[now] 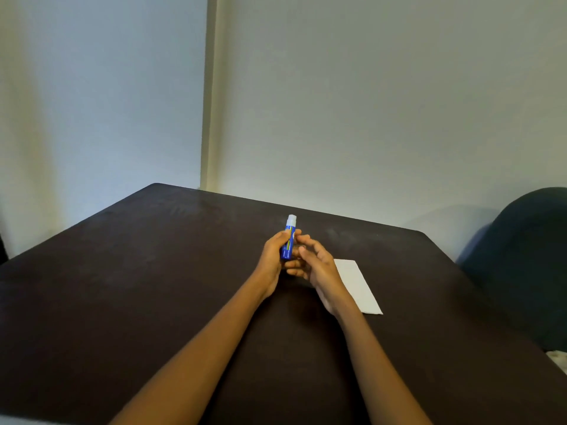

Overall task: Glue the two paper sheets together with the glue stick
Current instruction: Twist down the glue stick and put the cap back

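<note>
One glue stick (288,240) is in view, blue with a white cap end pointing up and away, its label showing a yellow-green strip. It is held almost upright above the dark table (122,286), a little beyond the middle of the tabletop. The left hand (274,256) grips its lower barrel, fingers curled round it from the left, so the bottom of the tube is covered by the hand. The right hand (313,262) sits just beside it, fingers loosely bent with their tips meeting the barrel on its right side; whether they pinch the tube or only touch it is hard to make out, since the two hands overlap there.

Only one patch of white paper (359,286) can be counted. It lies flat on the table just to the right of the right wrist, a long narrow shape, and its left edge is hidden under the right hand and forearm. Whether it is a single sheet or two stacked sheets cannot be told from here.

Two bare forearms reach in from the bottom edge, cut off by the frame. One dark rounded chair back (527,265) stands at the right, partly cut off. Behind the table are pale walls meeting at a cream corner strip (211,93).
</note>
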Motion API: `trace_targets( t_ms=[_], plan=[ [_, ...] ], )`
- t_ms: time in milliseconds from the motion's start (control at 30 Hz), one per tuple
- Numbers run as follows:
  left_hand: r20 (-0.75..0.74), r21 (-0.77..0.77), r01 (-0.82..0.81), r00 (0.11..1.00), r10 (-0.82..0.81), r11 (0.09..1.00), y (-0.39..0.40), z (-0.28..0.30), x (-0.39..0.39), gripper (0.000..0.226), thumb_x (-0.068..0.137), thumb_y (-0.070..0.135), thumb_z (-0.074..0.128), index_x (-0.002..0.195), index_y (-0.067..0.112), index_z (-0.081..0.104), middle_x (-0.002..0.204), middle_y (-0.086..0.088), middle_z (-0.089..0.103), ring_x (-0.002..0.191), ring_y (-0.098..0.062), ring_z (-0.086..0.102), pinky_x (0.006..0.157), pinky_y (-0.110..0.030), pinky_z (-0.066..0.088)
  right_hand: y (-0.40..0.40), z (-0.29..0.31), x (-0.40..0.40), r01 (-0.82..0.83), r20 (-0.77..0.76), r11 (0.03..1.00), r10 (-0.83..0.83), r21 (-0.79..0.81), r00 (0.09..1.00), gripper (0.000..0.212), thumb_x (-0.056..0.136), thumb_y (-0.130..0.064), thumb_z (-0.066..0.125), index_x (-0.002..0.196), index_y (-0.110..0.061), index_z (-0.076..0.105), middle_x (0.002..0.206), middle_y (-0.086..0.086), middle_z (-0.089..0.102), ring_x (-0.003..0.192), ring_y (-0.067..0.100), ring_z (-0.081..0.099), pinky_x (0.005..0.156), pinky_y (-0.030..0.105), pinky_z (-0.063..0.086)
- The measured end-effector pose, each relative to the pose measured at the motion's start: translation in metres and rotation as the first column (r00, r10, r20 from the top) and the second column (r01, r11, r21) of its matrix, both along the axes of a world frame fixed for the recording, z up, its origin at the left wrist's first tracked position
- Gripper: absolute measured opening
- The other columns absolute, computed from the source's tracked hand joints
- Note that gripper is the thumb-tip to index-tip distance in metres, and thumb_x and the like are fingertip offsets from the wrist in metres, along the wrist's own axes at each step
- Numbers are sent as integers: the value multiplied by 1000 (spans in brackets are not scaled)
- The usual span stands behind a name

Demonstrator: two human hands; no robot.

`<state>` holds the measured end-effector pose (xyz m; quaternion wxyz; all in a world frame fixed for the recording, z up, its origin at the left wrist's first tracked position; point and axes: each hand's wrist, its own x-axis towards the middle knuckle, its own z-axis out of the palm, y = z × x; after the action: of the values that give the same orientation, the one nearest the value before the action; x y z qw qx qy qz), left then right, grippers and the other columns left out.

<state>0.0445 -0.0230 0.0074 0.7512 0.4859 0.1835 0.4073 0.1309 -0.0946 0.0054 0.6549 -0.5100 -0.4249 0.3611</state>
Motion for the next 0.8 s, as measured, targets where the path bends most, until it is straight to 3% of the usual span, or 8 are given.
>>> trace_targets(
  t_ms=[67,167,333,400,533,633,733,800],
  plan=[
    [72,-48,79,995,-76,996,0,0,-2,32,99,29,35,110,13,61,105,-5,69,78,-14,64,58,-25,50,0,0,2,-23,-32,1000,22,-12,999,19,97,-12,46,107,-18,60,88,5,70,67,13,66,64,24,57],
    [161,-91,141,979,-125,986,4,1,-4,34,98,32,37,116,16,60,114,-6,66,96,-17,63,73,-29,49,-1,0,3,-68,-25,997,67,-37,997,15,96,-18,50,107,-14,60,86,5,68,66,11,65,64,23,57],
    [168,-57,177,972,-165,983,5,0,-5,31,97,29,40,119,19,59,117,-4,66,100,-16,64,56,-23,46,0,-2,1,-111,15,993,111,-48,994,18,94,-22,53,104,-13,65,77,1,65,63,8,60,61,20,54],
    [148,-20,164,976,-159,986,6,0,-4,30,96,27,40,117,18,60,113,-1,67,97,-13,63,58,-23,46,1,-3,1,-59,45,997,61,-52,997,15,93,-23,57,101,-15,66,77,0,65,65,7,59,61,19,53],
    [43,129,98,994,-104,987,8,0,-4,23,94,25,46,106,14,62,89,4,67,84,-8,61,77,-25,47,1,-3,7,236,208,972,-228,-16,951,16,81,-26,72,95,-22,64,87,-4,71,78,9,67,60,21,52],
    [9,161,66,998,-68,985,8,-1,-1,22,91,19,55,109,11,63,94,3,71,86,-7,67,80,-22,54,3,-4,7,306,229,952,-300,8,926,16,78,-28,74,89,-22,63,83,-5,71,77,9,68,60,21,54],
    [19,145,20,1000,-23,989,9,-4,0,19,88,13,59,106,11,64,100,-1,73,92,-14,69,83,-26,56,5,-5,5,249,226,968,-243,1,943,14,81,-22,72,90,-21,61,84,-3,72,80,12,69,58,19,54],
    [43,130,2,999,-8,992,11,-4,-1,14,88,13,59,101,12,65,98,-1,74,94,-16,69,83,-26,56,4,-4,7,139,232,990,-131,-16,964,17,87,-22,65,103,-19,63,94,-1,72,90,12,68,64,22,55]
  ],
)
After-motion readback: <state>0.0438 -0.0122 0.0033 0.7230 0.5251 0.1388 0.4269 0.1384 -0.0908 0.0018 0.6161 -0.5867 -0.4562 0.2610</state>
